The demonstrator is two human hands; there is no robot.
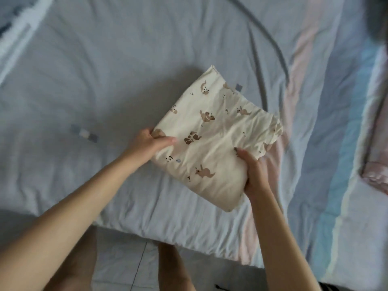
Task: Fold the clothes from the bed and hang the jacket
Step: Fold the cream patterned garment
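A folded cream garment [212,141] printed with small brown animals lies in a tilted rectangle on the grey-blue bed sheet [94,91]. My left hand [152,142] pinches its left edge, thumb on top. My right hand [255,171] grips its lower right edge, fingers tucked under the fabric. The crumpled waistband end points to the right. No jacket is in view.
A striped quilt [327,122] in pink, blue and white covers the bed's right side. A dark blurred shape [378,19] sits at the top right corner. The bed's front edge [168,234] runs below the garment, with tiled floor [126,263] and my legs beneath.
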